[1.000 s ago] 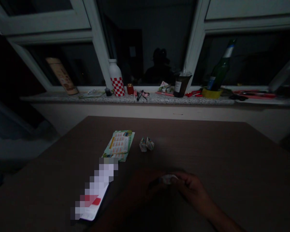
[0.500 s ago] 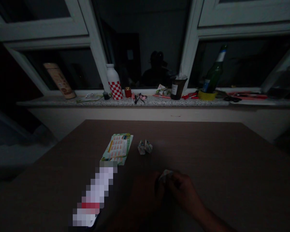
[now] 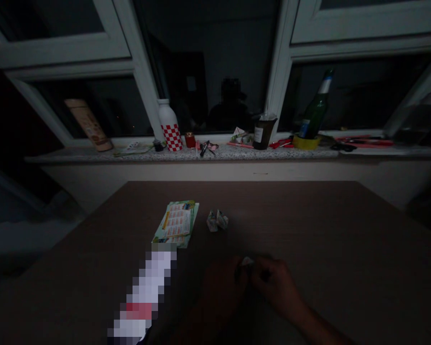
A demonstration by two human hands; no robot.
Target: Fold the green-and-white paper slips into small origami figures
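Observation:
The scene is very dark. My left hand [image 3: 221, 285] and my right hand [image 3: 276, 287] meet over the near middle of a brown table [image 3: 326, 239]. Between their pinched fingertips is a small pale folded piece of paper [image 3: 246, 261]; both hands are closed on it. A small crumpled folded paper [image 3: 217, 220] lies on the table beyond my hands. To its left lies a green and orange printed leaflet [image 3: 175, 224].
A blurred-out flat object [image 3: 143, 297] lies at the near left. On the stone windowsill [image 3: 93, 154] stand a red-checked white bottle [image 3: 170, 125], a dark cup [image 3: 263, 132], a green glass bottle [image 3: 314, 115] in a yellow ring, a brown box [image 3: 88, 124] and small clutter.
My hands have drawn closer together around the small paper, which now shows less. The view has shifted slightly upward.

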